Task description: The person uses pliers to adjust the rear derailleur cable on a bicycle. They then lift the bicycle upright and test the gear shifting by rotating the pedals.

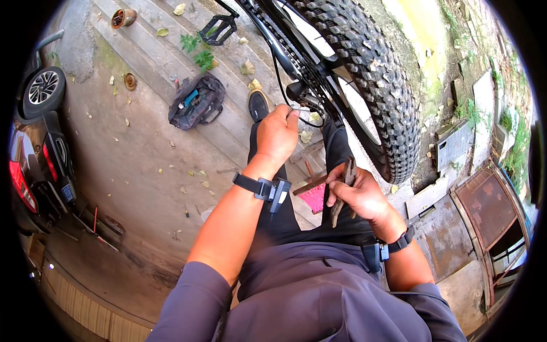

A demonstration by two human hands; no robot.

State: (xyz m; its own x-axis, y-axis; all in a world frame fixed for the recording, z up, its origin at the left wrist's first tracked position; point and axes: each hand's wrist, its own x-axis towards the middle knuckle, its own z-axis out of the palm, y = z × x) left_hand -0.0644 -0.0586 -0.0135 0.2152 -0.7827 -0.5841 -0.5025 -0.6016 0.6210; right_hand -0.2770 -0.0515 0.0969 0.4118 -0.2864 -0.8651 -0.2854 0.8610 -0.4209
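My left hand (278,135) is closed in a pinch at a thin black cable (278,80) that loops down beside the bicycle's rear derailleur (297,91). The fingertips partly hide the spot where they meet it. In my right hand (364,196) is a pair of worn, rusty pliers (343,194), upright in front of my thigh and apart from the bicycle. The bicycle's knobby rear tyre (379,80) rises above and to the right of my hands. Its chain (296,48) runs along the near side, and a black pedal (218,28) sticks out at the upper left.
An open dark tool bag (198,101) lies on the steps (154,40) left of my shoe (258,105). Between my legs is something pink (313,198). A car (43,154) stands at far left. Boards and a rusty metal frame (487,208) lie at right.
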